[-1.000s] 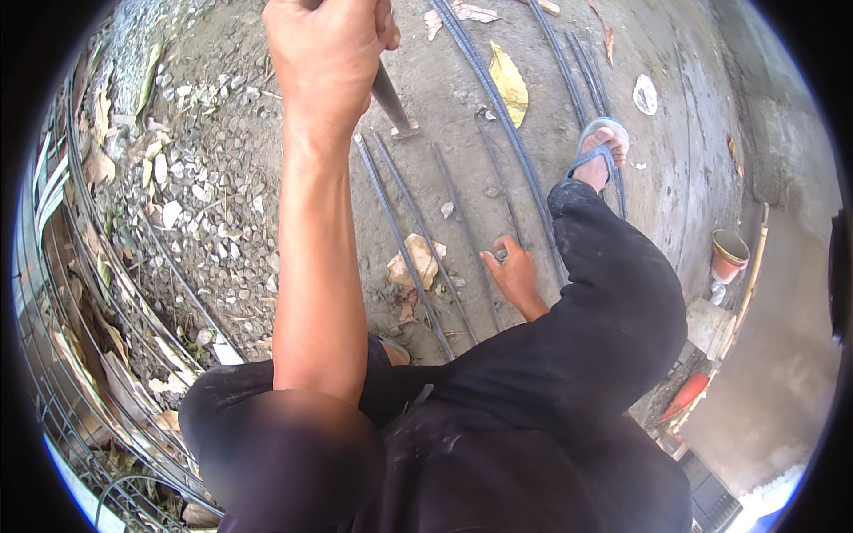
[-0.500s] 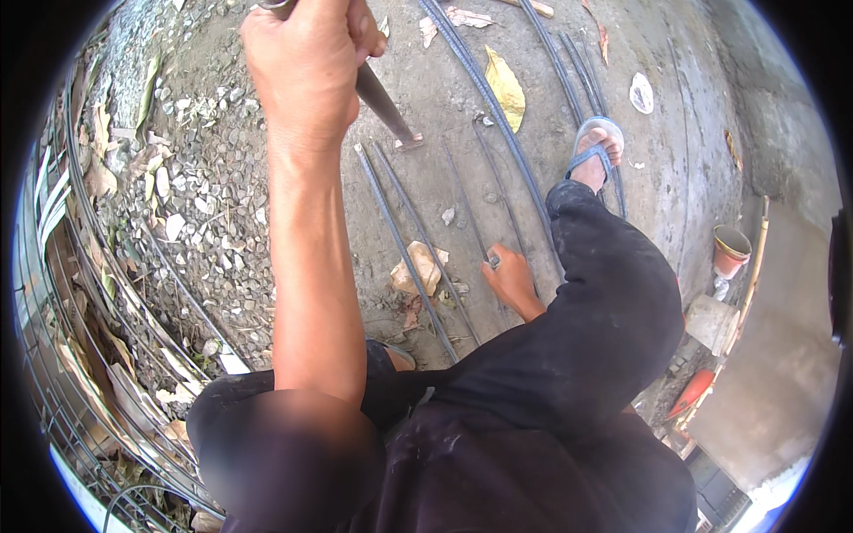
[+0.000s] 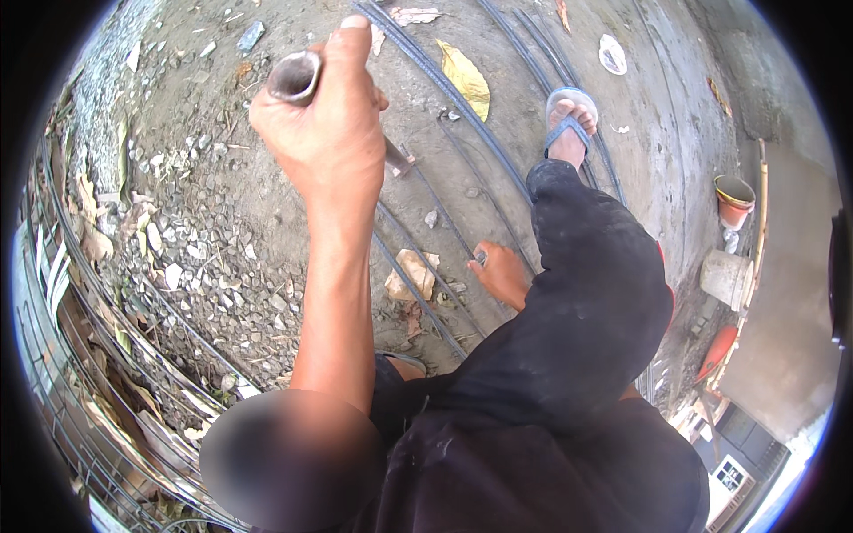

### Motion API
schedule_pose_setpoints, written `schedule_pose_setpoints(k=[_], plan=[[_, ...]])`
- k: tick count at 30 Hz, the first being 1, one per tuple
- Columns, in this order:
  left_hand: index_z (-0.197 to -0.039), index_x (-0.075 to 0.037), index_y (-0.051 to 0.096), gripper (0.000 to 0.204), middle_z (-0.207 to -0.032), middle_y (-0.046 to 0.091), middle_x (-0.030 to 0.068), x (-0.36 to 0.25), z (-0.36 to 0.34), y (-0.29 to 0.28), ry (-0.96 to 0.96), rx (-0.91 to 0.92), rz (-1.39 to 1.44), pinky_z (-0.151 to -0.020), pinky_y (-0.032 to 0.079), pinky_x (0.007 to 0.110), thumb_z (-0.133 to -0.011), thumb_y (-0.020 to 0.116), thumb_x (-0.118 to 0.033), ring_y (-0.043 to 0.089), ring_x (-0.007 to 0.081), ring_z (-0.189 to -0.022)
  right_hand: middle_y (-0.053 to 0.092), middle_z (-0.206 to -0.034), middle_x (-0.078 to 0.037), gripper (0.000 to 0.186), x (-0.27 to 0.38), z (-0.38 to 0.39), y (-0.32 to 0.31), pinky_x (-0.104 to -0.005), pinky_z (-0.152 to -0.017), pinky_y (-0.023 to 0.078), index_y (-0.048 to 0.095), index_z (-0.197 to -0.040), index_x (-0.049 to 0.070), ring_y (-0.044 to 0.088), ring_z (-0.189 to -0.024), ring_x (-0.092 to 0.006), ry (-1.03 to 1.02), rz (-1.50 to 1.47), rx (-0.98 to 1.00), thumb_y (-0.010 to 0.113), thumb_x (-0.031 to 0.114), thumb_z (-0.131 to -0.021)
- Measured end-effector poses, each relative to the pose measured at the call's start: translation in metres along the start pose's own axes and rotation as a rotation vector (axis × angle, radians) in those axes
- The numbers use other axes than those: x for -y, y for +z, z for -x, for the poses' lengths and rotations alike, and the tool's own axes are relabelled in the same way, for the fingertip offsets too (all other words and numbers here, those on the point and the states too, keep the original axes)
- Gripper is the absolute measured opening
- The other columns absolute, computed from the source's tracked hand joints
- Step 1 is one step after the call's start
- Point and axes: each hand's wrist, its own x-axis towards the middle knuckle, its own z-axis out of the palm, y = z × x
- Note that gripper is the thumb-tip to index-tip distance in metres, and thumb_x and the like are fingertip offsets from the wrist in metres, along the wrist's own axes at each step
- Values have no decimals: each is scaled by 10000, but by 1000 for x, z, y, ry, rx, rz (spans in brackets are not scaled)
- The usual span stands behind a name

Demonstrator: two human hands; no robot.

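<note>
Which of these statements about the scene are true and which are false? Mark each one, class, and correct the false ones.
1. The left hand grips a hollow metal pipe. True.
2. The yellow leaf lies underneath the sandal. False: it lies apart from the sandal, on the ground to its left.
3. The right hand is down low, near the metal rods. True.
4. The bucket on the right is bright blue. False: its side is orange.
5. The sandal has a blue strap. True.
6. Both hands grip the pipe. False: only the left hand does; the right hand is away from it.
</note>
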Motion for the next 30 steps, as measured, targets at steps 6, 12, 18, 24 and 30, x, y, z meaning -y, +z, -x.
schedule_pose_setpoints(k=[6,12,18,24,30], plan=[[-612,-55,621,396,-489,513,12,4,6,4,-44,89,6,-469,458,275,-956,731,-218,501,95,-441,711,-868,-230,282,6,1,-8,-515,-763,509,686,-1049,46,686,-872,-430,-25,14,24,787,235,-867],[-591,-75,565,429,-499,470,20,9,-12,-3,-70,181,163,-450,467,301,-975,701,-209,441,109,-425,713,-840,-222,278,4,-6,-17,-513,-765,508,679,-1058,45,693,-863,-421,48,-40,179,777,236,-882],[-574,-100,490,460,-519,407,12,4,-10,4,-85,284,52,-509,447,343,-987,653,-217,414,128,-479,713,-822,-220,314,3,-7,-14,-506,-772,513,679,-1063,22,695,-855,-420,57,-58,177,781,257,-882],[-583,-103,485,450,-535,405,5,-4,-13,21,-51,269,-22,-531,443,332,-988,649,-213,404,119,-491,721,-941,-234,338,5,-11,-20,-500,-786,524,707,-1042,27,692,-903,-416,-47,-57,-13,797,303,-868],[-542,-108,456,482,-471,392,12,3,-29,-13,-93,218,162,-443,386,318,-971,656,-201,385,120,-414,731,-912,-223,326,15,-13,-25,-498,-781,538,725,-1055,12,703,-890,-409,-24,0,125,763,294,-895]])
